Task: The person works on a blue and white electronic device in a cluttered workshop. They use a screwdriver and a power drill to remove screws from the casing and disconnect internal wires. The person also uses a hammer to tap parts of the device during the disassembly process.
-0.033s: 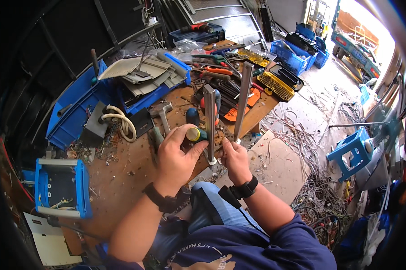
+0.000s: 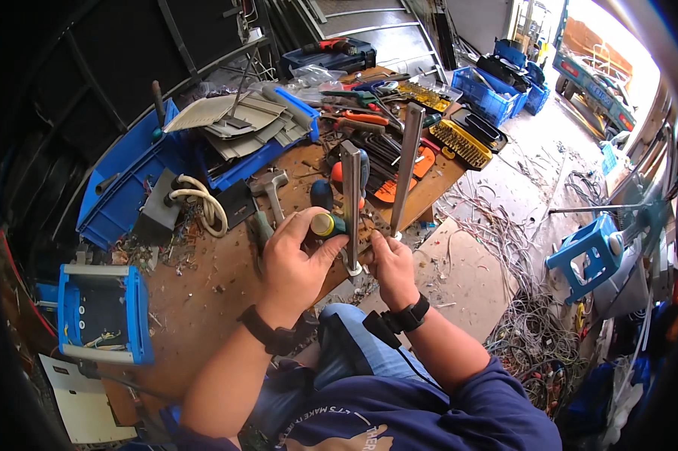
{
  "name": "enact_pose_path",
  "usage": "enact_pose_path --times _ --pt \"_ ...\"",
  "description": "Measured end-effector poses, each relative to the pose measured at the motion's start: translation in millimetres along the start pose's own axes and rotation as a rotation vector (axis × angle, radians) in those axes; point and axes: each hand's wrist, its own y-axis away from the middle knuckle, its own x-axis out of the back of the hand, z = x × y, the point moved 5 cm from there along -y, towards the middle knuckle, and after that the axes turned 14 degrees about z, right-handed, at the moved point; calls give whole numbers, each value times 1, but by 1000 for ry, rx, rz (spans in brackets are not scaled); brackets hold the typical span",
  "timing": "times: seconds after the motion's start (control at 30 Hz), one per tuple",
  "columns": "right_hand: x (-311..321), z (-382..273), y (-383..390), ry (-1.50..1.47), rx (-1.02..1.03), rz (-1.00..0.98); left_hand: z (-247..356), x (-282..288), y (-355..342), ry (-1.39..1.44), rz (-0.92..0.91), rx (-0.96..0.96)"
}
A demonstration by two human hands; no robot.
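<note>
My left hand (image 2: 294,252) is closed round a screwdriver (image 2: 323,224) with a yellow-ended, dark green handle. Its tip is hidden behind the nearer of two upright metal bars (image 2: 352,203). My right hand (image 2: 394,263) is pinched shut close to the foot of the farther metal bar (image 2: 407,165); what lies between its fingertips is too small to make out. Both bars rise from white ends near the table's front edge. Just beyond my left hand a hammer (image 2: 273,189) lies on the wooden table (image 2: 196,301), and a blue-handled tool (image 2: 322,194) stands close by.
Blue bins (image 2: 128,188) with grey panels fill the left back. Hex keys in an orange holder (image 2: 388,188) and a yellow bit set (image 2: 459,144) lie beyond the bars. A blue-framed box (image 2: 102,316) sits at left. Tangled wires (image 2: 527,301) and a blue stool (image 2: 587,255) are right.
</note>
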Motion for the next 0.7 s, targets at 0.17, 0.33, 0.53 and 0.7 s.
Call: enact_pose_path --times 0.17,0.33,0.53,0.7 --pt "1 4 -1 -26 -32 2 1 -1 -2 23 -13 2" --pt "3 0 3 2 -12 12 0 -1 2 45 -108 165" --pt "2 8 -4 97 62 4 -8 -4 4 15 -43 24" --pt "-2 28 4 -64 -148 -9 -6 -3 2 -45 -72 11"
